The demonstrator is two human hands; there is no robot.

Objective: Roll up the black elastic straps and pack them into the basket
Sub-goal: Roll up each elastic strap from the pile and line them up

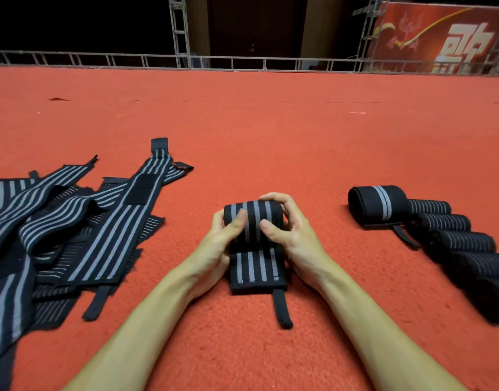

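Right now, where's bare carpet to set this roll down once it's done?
Bare carpet lies between your right hand and the finished rolls, and beyond the roll you're holding. The left is crowded with loose straps.

The red carpet (256, 131) is evenly, softly lit; beyond its far edge all is dark.
Only faint shadows are thrown on it. Near its right edge the rolled straps (454, 241) are blurred, and the railing (129, 59) behind it is bowed by lens distortion.
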